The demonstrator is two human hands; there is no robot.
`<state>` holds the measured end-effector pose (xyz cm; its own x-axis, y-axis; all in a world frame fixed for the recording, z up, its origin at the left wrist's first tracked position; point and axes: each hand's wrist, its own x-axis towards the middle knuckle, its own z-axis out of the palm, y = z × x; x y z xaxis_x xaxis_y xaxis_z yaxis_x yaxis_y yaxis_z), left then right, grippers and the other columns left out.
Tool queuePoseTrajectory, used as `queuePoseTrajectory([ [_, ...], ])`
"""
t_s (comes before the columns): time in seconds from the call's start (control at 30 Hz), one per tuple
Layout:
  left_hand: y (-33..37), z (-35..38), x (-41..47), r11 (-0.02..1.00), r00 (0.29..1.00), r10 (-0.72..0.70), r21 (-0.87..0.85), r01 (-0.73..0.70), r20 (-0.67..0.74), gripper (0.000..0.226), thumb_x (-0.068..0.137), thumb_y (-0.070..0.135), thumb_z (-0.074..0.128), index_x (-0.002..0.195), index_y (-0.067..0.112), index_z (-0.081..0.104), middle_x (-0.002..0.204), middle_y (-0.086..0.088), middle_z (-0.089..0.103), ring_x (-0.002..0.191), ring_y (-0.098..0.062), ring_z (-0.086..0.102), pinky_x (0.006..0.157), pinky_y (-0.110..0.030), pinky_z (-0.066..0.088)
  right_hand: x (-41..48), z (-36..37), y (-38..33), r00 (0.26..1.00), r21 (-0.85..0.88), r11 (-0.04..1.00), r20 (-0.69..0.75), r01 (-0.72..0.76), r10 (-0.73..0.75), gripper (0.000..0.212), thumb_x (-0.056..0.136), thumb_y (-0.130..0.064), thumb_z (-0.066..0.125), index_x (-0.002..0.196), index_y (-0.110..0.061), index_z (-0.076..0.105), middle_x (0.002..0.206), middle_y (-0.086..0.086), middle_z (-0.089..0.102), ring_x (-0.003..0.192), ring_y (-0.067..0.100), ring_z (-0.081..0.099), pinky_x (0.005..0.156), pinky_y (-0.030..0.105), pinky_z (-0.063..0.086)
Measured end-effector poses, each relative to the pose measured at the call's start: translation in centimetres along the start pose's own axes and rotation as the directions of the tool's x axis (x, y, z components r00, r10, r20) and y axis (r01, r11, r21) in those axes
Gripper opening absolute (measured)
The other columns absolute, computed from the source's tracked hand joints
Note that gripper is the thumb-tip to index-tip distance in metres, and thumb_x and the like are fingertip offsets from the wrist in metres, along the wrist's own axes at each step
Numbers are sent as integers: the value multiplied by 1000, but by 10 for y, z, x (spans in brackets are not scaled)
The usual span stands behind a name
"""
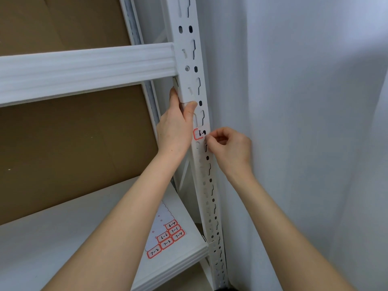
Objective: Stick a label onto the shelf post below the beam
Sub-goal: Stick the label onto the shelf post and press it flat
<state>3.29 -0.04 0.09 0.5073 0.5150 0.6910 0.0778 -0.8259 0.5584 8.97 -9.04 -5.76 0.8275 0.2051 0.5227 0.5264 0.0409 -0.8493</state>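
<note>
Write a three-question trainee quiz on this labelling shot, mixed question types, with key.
1. True or false: the right hand pinches the red-bordered label against the shelf post, below the beam.
2. Fill in: the label sheet lies on the ___.
3. The left hand grips: A the beam; B the shelf post; C the label sheet.

Key: 1 true; 2 shelf board; 3 B.
</note>
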Motion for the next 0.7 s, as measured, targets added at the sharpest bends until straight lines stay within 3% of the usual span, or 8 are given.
queuePoseTrajectory([
  [0.07, 0, 1, 0, 1000, 1000, -5, 7, 5, -1, 49, 100, 37, 38, 145, 22, 31, 120, 2, 63, 109, -22, 57, 77, -24, 36, 1, 2, 0, 1000, -33, 999, -10, 17, -17, 12, 80, -14, 64, 70, -21, 65, 63, -7, 64, 61, 9, 60, 62, 14, 48],
  [0.2, 0, 0, 0, 1000, 1000, -4, -3, 4, 0, 48, 100, 36, 39, 144, 21, 32, 119, 3, 63, 109, -21, 57, 77, -25, 35, -1, 9, -1, 1000, 5, 1000, -11, -11, 11, 12, 77, -11, 62, 69, -20, 61, 63, -3, 64, 64, 16, 63, 67, 28, 54],
  [0.3, -1, -1, 0, 1000, 1000, -6, -23, 6, 6, 47, 100, 36, 40, 143, 20, 34, 118, 4, 63, 109, -21, 57, 78, -27, 36, 3, 5, 3, 997, 24, 997, -3, -71, 71, 11, 79, -11, 59, 71, -17, 61, 65, 0, 65, 64, 19, 67, 66, 31, 56],
  [0.4, 0, -2, -2, 999, 1000, 10, -39, -9, 23, 45, 100, 35, 40, 142, 21, 35, 118, 5, 62, 108, -20, 58, 80, -26, 39, 6, -6, 7, 979, 177, 963, 32, -204, 202, 9, 84, -7, 56, 79, -7, 64, 69, 3, 64, 53, 7, 64, 64, 28, 58],
  [0.5, 0, -1, 0, 999, 1000, 12, -36, -11, 19, 47, 100, 36, 39, 144, 21, 32, 123, 2, 61, 110, -21, 58, 82, -28, 40, 2, -8, 5, 976, 322, 922, 83, -216, 200, 11, 85, -4, 58, 77, -6, 64, 65, 2, 62, 52, 5, 59, 60, 24, 56],
  [0.7, -1, -1, 1, 999, 1000, 14, -31, -13, 26, 49, 99, 37, 39, 145, 22, 30, 124, 1, 61, 112, -24, 57, 86, -33, 43, 1, -2, 1, 983, 315, 932, 83, -181, 163, 7, 82, -8, 63, 76, -8, 66, 62, -2, 64, 59, 12, 61, 76, 37, 59],
])
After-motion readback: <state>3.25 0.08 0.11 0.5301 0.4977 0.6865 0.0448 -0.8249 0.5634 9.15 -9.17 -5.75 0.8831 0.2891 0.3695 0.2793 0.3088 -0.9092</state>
